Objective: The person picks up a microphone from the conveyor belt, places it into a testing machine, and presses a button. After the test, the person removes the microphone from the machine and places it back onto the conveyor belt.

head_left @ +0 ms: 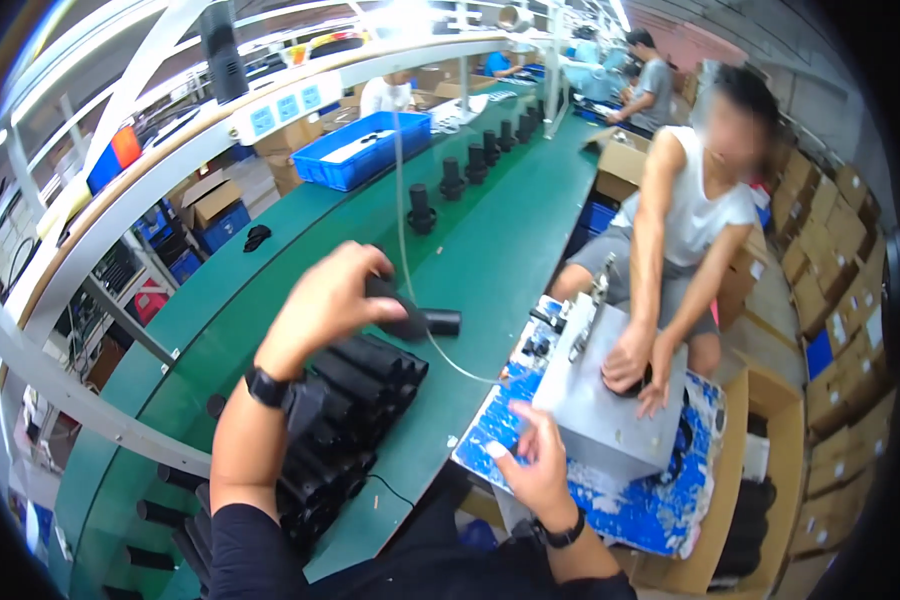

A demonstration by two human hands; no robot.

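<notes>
Stacked black tubes are lying nearest on the green desk. Left hand is gripping one black tube above the stack; right hand is resting open by the grey box. Clipping the stack could send tubes rolling.

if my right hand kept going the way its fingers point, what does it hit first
Most likely the grey metal box: the right hand points up and right, fingertips almost at its near corner over the blue sheet. Depth is unclear.
</notes>
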